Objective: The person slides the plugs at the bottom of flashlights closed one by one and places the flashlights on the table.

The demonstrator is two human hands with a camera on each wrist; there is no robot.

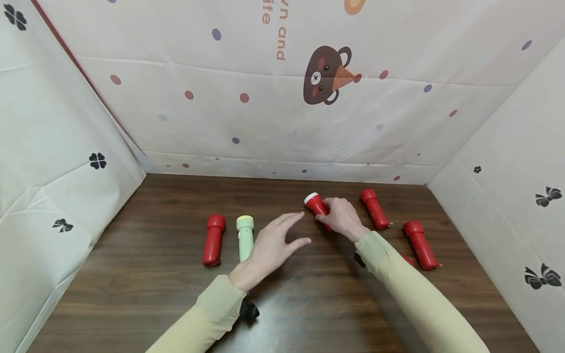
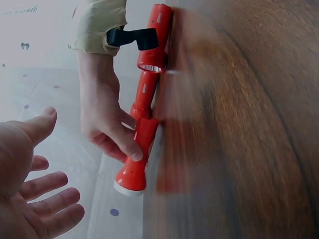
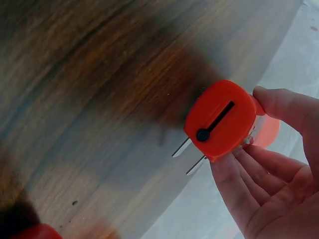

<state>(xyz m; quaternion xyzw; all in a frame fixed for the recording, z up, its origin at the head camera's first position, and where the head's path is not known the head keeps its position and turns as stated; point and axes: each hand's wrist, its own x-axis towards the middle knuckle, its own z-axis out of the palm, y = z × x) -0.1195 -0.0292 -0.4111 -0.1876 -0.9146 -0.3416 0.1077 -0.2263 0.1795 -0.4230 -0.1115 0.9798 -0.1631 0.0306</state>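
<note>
My right hand [image 1: 342,215] pinches a red flashlight [image 1: 316,203] with a white head rim, thumb on one side and fingers on the other. In the right wrist view two metal plug prongs [image 3: 182,148] stick out by its flat tail end, which has a dark slot. The head points to the far left. My left hand [image 1: 271,242] is held with fingers spread and thumb apart, nothing in its grasp. It overlaps the lower part of a pale green flashlight [image 1: 245,235]. Left of that lies a red flashlight [image 1: 214,240].
On the right lie a red flashlight [image 1: 375,210] near the back and another red flashlight [image 1: 421,245] closer in. My right sleeve [image 1: 397,274] partly hides one more red piece [image 1: 408,260]. Printed white cloth [image 1: 265,122] encloses the brown wooden table [image 1: 154,294] at back and sides.
</note>
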